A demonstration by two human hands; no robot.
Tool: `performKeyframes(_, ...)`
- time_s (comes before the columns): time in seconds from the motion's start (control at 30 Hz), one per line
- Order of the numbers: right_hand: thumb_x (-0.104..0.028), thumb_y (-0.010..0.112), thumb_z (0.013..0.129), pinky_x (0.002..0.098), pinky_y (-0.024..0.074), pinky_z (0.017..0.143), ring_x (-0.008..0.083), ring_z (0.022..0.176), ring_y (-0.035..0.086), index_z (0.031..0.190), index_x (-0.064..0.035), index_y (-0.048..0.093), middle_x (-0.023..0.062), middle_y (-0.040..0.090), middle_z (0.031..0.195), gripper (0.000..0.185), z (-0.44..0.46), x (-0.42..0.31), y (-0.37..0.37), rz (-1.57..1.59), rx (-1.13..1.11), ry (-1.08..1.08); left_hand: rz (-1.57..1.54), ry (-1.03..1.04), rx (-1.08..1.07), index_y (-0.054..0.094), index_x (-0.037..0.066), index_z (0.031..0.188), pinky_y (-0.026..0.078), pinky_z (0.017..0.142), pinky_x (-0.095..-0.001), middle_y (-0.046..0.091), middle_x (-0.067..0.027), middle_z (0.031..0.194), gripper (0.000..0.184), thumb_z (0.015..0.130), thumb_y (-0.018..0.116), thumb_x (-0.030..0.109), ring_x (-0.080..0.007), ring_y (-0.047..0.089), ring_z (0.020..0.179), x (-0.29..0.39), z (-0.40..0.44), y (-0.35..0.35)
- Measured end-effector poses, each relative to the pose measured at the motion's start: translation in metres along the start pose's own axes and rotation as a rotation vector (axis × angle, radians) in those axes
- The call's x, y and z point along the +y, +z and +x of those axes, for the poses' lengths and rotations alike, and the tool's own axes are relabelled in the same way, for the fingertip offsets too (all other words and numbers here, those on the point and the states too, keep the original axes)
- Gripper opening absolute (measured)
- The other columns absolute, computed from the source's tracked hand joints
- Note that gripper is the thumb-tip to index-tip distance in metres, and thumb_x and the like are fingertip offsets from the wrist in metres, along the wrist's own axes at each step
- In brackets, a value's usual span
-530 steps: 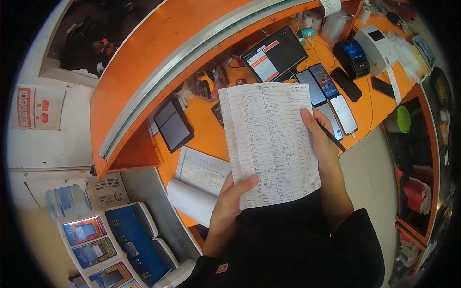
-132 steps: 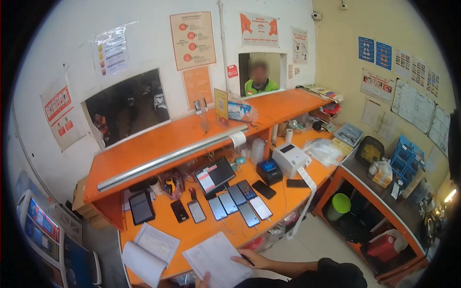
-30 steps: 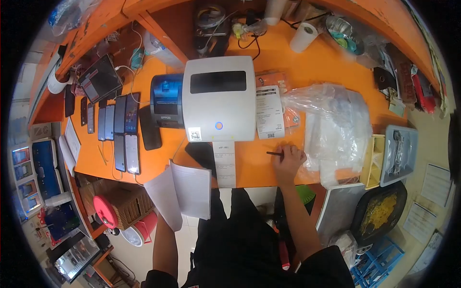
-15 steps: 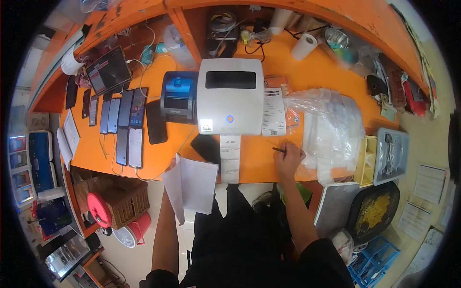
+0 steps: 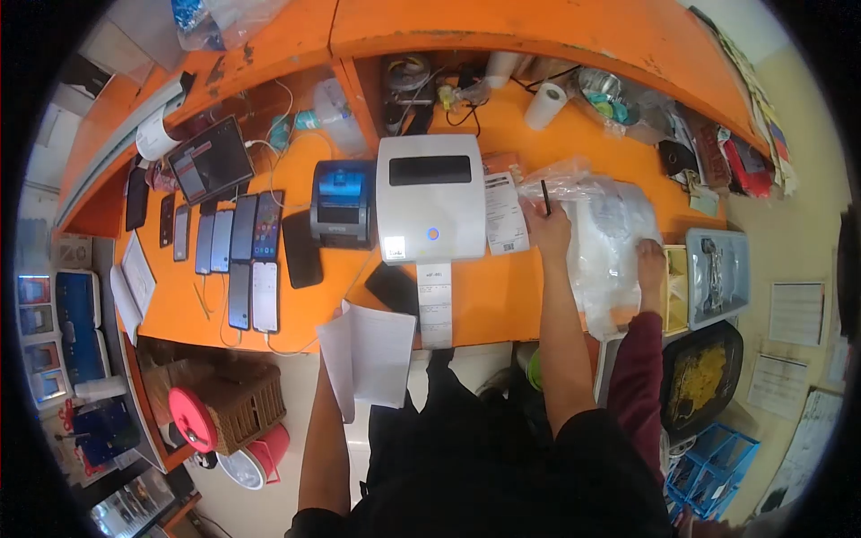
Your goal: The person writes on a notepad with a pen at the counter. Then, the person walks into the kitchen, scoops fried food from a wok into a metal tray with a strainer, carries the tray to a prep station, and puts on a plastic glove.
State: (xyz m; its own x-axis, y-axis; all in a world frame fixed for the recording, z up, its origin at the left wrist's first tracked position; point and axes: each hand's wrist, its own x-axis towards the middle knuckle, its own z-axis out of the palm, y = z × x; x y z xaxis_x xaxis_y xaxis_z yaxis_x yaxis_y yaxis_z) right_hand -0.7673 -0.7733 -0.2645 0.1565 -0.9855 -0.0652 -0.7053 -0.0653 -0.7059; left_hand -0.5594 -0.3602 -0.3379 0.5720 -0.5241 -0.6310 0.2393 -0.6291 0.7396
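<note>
Orange worktop (image 5: 489, 309) spans the middle of the frame in the head view, beneath matching shelving (image 5: 547, 40). Just right of the printed slip (image 5: 507, 215) beside the white printer (image 5: 429, 197), a person's right hand (image 5: 552, 231) pinches a dark pen (image 5: 545, 197). At lower center left, the left hand (image 5: 338, 313), mostly hidden, grips the open notebook (image 5: 380, 354) by its upper left edge; the pages hang below and right of that grip, by the worktop's front edge. Held so near one edge, the notebook could sag or drop if the fingers loosen. A co-worker's hand (image 5: 651, 263) touches the clear plastic bags (image 5: 610, 247); a tug there could jostle the pen hand or shift the slip.
</note>
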Motion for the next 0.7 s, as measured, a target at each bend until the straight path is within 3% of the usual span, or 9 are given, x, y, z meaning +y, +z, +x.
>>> performKeyframes(0.07,-0.051,0.071,0.074,0.0407,0.0489,0.069,0.0329,0.075,0.065,0.086,-0.0012,0.063,0.0158,0.066,0.077,0.052,0.013,-0.007,-0.009,-0.047,0.026,-0.012,0.01,0.004,-0.005,0.063,-0.002,0.107,0.049,0.084,-0.0365,0.066,-0.0175,0.097,0.061,0.097,0.035,0.051,-0.0273,0.063,0.092,0.002,0.0,-0.002)
performKeyframes(0.17,-0.047,0.07,0.077,0.0401,0.0468,0.064,0.0264,0.068,0.062,0.084,0.0007,0.063,0.0152,0.064,0.073,0.049,0.05,0.005,0.012,0.204,-0.048,0.06,0.031,0.007,-0.02,0.063,-0.002,0.107,0.049,0.084,-0.0367,0.066,-0.0178,0.097,0.061,0.097,0.035,0.051,-0.0276,0.063,0.092,0.007,0.0,-0.003)
performKeyframes(0.27,-0.042,0.067,0.082,0.0398,0.0441,0.058,0.0227,0.062,0.058,0.082,0.0045,0.061,0.016,0.06,0.066,0.046,0.05,0.005,0.022,0.353,0.034,-0.082,0.054,0.007,-0.031,0.063,-0.002,0.107,0.049,0.084,-0.0368,0.066,-0.018,0.097,0.061,0.097,0.035,0.052,-0.0278,0.063,0.092,0.008,-0.003,-0.004)
performKeyframes(0.37,-0.036,0.063,0.087,0.041,0.0434,0.055,0.0246,0.057,0.057,0.08,0.0068,0.059,0.0185,0.057,0.062,0.043,0.038,0.001,0.015,0.34,0.033,-0.092,0.09,0.004,-0.036,0.063,-0.002,0.107,0.049,0.084,-0.037,0.066,-0.0182,0.097,0.062,0.096,0.035,0.052,-0.0281,0.063,0.092,0.003,-0.007,-0.002)
performKeyframes(0.57,-0.03,0.06,0.091,0.0429,0.0428,0.055,0.0273,0.054,0.055,0.081,0.0067,0.059,0.0194,0.057,0.06,0.038,-0.01,-0.054,-0.045,0.254,0.27,-0.227,0.161,-0.009,-0.084,0.064,-0.002,0.107,0.049,0.084,-0.0373,0.066,-0.0187,0.098,0.063,0.096,0.035,0.053,-0.0286,0.063,0.093,0.008,-0.007,-0.01)
performKeyframes(0.63,-0.03,0.058,0.093,0.0339,0.0397,0.052,0.0158,0.055,0.049,0.101,0.0022,0.059,0.0072,0.055,0.062,0.033,-0.006,-0.049,-0.08,0.125,0.345,-0.371,0.185,-0.018,-0.108,0.064,-0.002,0.107,0.049,0.084,-0.0374,0.066,-0.0189,0.098,0.063,0.096,0.035,0.053,-0.0287,0.063,0.093,0.007,-0.007,-0.01)
performKeyframes(0.7,-0.029,0.058,0.093,0.0305,0.0386,0.05,0.0118,0.055,0.048,0.102,0.001,0.06,0.0033,0.055,0.062,0.031,-0.011,-0.062,-0.098,0.152,0.368,-0.425,0.198,-0.019,-0.128,0.064,-0.002,0.107,0.049,0.085,-0.0375,0.066,-0.019,0.098,0.063,0.096,0.035,0.054,-0.0289,0.063,0.093,0.008,-0.007,-0.013)
